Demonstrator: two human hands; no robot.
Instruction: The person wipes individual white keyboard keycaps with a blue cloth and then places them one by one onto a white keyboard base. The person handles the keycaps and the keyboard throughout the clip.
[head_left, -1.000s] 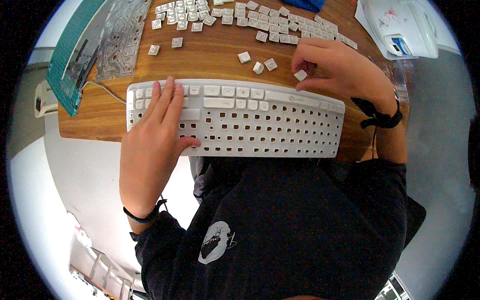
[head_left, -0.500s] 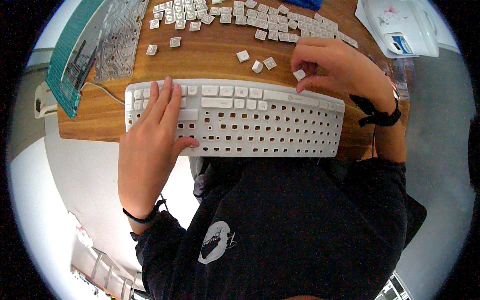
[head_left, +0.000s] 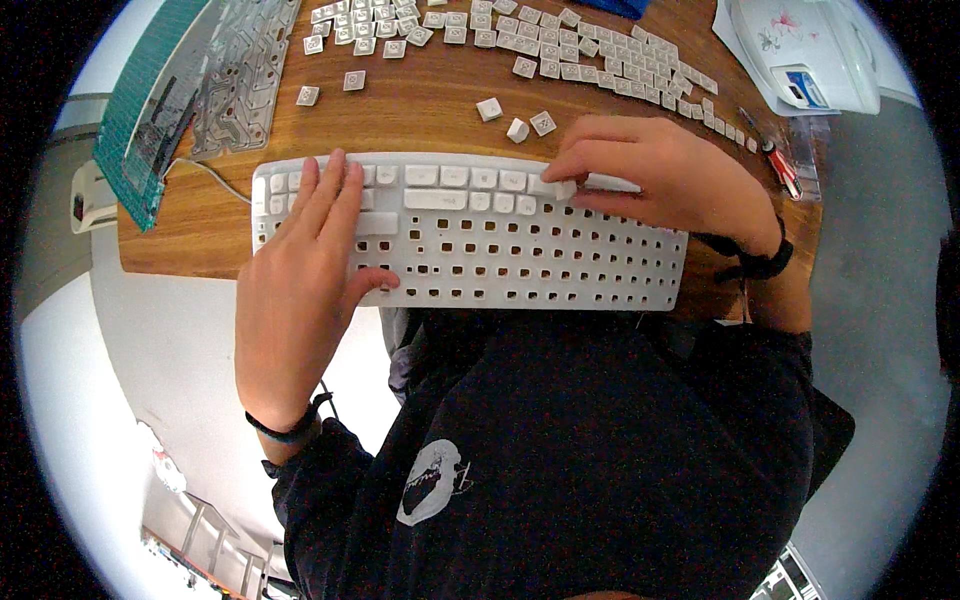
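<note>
A white keyboard lies before me, with keycaps seated along its far rows and bare square sockets over much of the rest. My left hand rests flat on its left part, fingers stretched out and holding nothing. Between the thumb and fingers of my right hand is a small white keycap, just over the keyboard's far rows. The hand covers some of the keyboard's far right part. Beyond the keyboard, three loose keycaps lie close together, one of them a white keycap tipped on its side.
Many loose keycaps spread across the far part of the wooden table. A clear circuit sheet and a green cutting mat stand at the left. A red-handled screwdriver and a white container lie at the right.
My right hand has moved left and nearer, bringing the keycap from beyond the keyboard to over its far rows. My left hand stays on the keyboard.
</note>
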